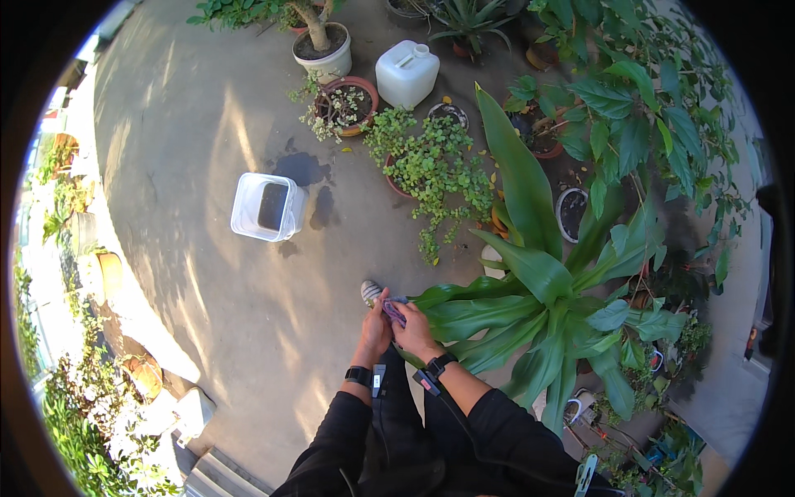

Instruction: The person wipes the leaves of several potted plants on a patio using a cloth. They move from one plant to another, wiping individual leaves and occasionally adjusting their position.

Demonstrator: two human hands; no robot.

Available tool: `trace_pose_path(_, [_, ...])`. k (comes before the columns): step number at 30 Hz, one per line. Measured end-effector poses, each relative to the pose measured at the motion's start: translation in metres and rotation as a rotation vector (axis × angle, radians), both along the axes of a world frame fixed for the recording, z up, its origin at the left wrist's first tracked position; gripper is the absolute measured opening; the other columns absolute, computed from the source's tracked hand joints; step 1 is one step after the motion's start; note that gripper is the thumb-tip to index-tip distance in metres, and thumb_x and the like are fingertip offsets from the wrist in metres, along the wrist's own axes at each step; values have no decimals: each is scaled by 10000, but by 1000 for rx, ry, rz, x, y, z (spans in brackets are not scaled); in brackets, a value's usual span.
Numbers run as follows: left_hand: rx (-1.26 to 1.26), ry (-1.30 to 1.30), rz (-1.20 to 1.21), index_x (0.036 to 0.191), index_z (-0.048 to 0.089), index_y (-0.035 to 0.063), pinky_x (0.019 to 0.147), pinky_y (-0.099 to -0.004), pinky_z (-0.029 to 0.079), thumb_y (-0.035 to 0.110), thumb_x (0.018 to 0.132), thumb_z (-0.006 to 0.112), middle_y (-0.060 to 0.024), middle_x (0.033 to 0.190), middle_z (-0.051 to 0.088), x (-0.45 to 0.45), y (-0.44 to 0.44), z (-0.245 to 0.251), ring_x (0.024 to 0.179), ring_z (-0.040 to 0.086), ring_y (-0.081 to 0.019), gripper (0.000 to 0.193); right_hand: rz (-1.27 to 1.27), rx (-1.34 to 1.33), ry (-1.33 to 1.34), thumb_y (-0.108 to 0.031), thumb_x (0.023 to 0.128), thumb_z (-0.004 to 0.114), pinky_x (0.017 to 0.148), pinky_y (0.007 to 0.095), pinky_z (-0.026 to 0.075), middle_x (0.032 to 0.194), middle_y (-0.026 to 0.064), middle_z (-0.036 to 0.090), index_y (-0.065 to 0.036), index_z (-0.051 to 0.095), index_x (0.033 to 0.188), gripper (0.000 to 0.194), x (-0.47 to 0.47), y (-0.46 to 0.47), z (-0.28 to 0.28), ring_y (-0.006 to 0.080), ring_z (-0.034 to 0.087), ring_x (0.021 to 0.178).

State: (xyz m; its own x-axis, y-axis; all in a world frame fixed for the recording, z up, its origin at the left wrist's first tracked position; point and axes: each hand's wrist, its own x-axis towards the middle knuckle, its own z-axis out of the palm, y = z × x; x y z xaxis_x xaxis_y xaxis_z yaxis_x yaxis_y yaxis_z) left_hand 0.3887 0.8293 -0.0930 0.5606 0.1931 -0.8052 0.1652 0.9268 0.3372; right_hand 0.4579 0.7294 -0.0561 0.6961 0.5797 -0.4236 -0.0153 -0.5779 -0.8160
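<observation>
Both hands meet low in the middle of the head view, above a striped shoe [371, 292]. A crumpled purple-grey cloth [396, 310] is held between them. My left hand [375, 329] touches its left side, and my right hand [414, 329] has its fingers closed on it. Just right of the hands spread the long green leaves of a large strap-leaved plant [484, 317]. Ahead and to the left, a clear plastic bucket [245, 208] with dark contents stands on the concrete floor beside dark wet patches [302, 169].
Beyond the hands are a trailing potted succulent [435, 161], a terracotta bowl [372, 93], a white plastic jerrycan [407, 77] and a white pot with a thick-stemmed plant [329, 62]. Leafy branches [633, 112] overhang the right side. A ridged step [223, 475] lies at lower left.
</observation>
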Motion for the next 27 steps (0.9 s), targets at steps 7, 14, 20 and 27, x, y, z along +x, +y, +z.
trace_pose_path(7, [-32,66,-75,1504,430,143,1067,-400,442,388,1112,304,-113,1334,591,-7,-2,0,1176,596,-253,480,-69,-149,-100,-73,827,659,882,461,517,1091,208,633,-47,642,1229,403,-1,-10,-11,417,622,1019])
trace_pose_path(14, [-33,79,-60,1539,375,113,983,-385,490,415,1106,331,-61,1198,607,-12,-2,-7,1080,599,-185,530,96,-113,-57,-77,815,653,878,482,518,1096,207,636,-72,649,1221,407,-9,-4,-1,422,630,1005])
trace_pose_path(20, [7,106,-122,1524,401,116,946,-368,506,415,1102,353,-52,1166,609,-12,-8,-4,1024,625,-195,520,-53,-263,-112,-112,811,675,887,480,520,1102,202,642,-105,652,1239,429,-6,-4,-5,404,636,1016])
trace_pose_path(27, [-7,137,-147,1500,429,101,982,-418,510,390,1108,324,-100,1254,607,-24,-1,-12,1122,619,-242,498,236,-216,34,-144,822,665,889,463,525,1089,201,662,-107,679,1204,385,-7,-13,8,387,646,1028])
